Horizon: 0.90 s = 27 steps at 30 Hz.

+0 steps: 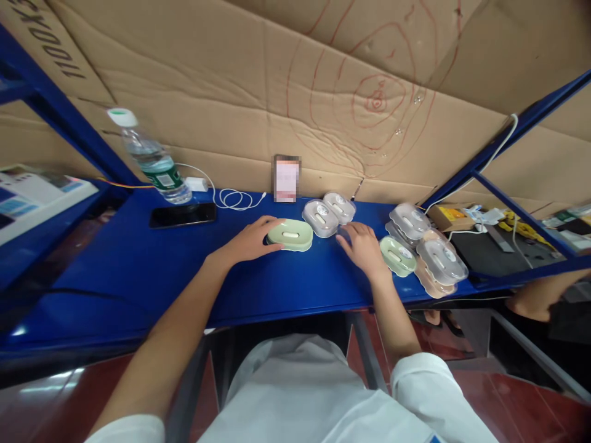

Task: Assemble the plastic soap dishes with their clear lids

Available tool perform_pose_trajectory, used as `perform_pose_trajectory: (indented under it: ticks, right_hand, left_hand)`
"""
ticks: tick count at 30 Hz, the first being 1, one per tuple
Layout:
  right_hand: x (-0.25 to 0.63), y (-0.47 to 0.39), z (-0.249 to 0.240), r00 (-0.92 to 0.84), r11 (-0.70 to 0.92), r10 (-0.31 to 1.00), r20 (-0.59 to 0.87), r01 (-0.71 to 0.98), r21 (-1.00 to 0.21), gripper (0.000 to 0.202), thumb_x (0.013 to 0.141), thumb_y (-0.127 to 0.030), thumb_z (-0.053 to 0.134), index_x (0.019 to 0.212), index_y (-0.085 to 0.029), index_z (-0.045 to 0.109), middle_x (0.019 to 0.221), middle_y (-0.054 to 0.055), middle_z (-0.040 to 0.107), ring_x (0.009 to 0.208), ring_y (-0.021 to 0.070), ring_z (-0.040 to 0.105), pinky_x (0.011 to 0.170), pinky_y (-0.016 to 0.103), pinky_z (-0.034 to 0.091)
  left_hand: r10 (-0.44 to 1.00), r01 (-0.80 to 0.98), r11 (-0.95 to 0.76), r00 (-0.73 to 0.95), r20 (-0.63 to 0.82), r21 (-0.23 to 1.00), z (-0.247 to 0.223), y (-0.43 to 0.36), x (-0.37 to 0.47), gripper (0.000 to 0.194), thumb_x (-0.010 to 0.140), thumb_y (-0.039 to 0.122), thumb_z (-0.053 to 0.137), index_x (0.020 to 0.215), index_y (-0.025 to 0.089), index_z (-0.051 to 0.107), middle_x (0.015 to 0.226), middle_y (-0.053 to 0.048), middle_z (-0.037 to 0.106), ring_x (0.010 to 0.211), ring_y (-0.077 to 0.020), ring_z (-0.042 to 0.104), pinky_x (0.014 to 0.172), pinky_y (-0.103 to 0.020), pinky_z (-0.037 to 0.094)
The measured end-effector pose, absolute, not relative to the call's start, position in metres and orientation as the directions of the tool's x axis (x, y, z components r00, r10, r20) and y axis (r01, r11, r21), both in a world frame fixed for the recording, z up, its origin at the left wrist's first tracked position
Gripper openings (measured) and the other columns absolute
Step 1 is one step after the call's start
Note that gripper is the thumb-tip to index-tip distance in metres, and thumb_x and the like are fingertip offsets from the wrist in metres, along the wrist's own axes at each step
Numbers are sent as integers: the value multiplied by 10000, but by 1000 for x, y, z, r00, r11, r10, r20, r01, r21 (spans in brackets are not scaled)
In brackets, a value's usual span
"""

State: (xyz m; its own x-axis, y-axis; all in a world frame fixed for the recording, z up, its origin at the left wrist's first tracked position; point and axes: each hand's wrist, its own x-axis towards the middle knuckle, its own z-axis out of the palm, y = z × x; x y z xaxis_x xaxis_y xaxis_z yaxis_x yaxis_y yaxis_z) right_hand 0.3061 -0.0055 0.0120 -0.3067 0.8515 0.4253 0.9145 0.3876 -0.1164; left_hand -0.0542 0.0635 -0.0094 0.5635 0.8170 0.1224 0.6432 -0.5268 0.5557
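My left hand (252, 240) grips the left end of a light green oval box (290, 234), thumb along its near side and fingers at the far side. The box has a pale oblong piece in the middle of its top. My right hand (362, 246) is over the blue tabletop with thumb and fingers apart, and I see nothing held in it. Just beyond its fingertips are two grey oval boxes (320, 218) with round stickers, side by side. Right of that hand sits another green box (398, 256), beside stacked grey boxes (442, 261) and a peach-coloured box (433, 282).
A water bottle (159, 166), black phone (183, 215) and white charger cable (235, 198) lie toward the back left. An upright, blurred-out screen or card (287, 178) leans on the cardboard wall (221, 92). Blue shelf posts (462, 178) bound the right, where another person's arm (540, 295) shows.
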Motion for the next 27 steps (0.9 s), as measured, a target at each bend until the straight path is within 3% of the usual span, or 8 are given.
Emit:
perform_pose_trajectory:
  ticks: [3,7,9,13,18,22,27]
  right_hand:
    - [315,-38,-4,-236,291,903,359,951,-106,520,1097,-414,560,1543,-147,590,1504,275,641,1431,462,585,1171,730,433]
    - [312,-64,-15,-422,467,874,239,865,-183,704,1068,-436,640,1705,-270,390,1774,188,353,1632,395,373,1277,667,381]
    - [312,-63,-14,-409,458,881,237,861,-219,784,1027,-498,705,1710,-302,374,1800,176,296,1657,409,316,1276,691,371]
    - [317,-53,-9,-302,375,918,257,872,-315,672,990,-508,747,1585,-268,546,1685,215,487,1550,428,497,1198,693,472]
    - [298,-43,6,-381,549,827,413,707,-446,576,998,-438,725,1516,-243,564,1677,193,497,1563,359,490,1256,623,447]
    - [261,-7,11,-588,706,708,391,599,-378,606,983,-393,732,1537,-235,545,1707,191,460,1616,351,409,1285,626,400]
    - [238,37,3,-720,777,628,295,558,-291,629,955,-344,752,1538,-223,550,1688,179,502,1612,342,423,1289,596,403]
  left_hand:
    - [833,640,-493,542,108,589,-8,64,-54,1009,888,770,677,1697,240,392,1633,-159,478,1496,-387,512,1281,-533,379]
    - [840,649,-481,533,98,590,-9,64,-54,1097,863,803,676,1719,203,345,1681,-184,420,1561,-412,430,1301,-538,345]
    - [836,647,-485,539,97,588,-10,64,-54,1103,858,799,683,1719,199,344,1685,-188,416,1560,-411,432,1299,-535,344]
    - [832,636,-487,546,97,598,-11,67,-56,1110,840,790,708,1716,207,354,1686,-186,420,1551,-420,448,1299,-542,338]
    - [829,616,-472,553,79,631,-13,70,-56,1155,812,721,781,1741,241,293,1737,-199,383,1581,-438,419,1296,-586,316]
    - [794,504,-480,599,110,718,-15,69,-53,1201,777,687,828,1752,306,238,1775,-164,361,1579,-405,446,1285,-577,343]
    - [768,430,-493,624,146,756,-15,72,-54,1118,776,699,820,1705,277,364,1756,-136,406,1595,-366,433,1313,-526,348]
